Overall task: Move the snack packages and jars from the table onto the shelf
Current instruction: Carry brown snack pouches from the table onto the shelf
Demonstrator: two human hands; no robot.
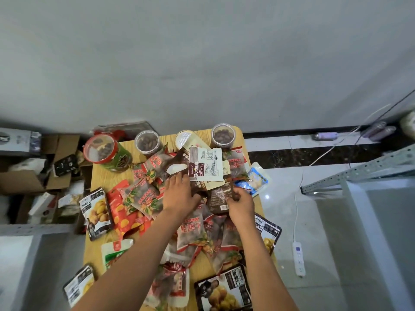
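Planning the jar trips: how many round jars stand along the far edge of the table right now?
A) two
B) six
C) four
C: a red-and-green jar, two clear jars of dark snacks, and a white-lidded one partly behind a packet.

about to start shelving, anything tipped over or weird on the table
Yes: the red-and-green jar at the far left corner leans sideways, partly over the table edge, while the other jars stand upright. The packages lie in a loose overlapping heap.
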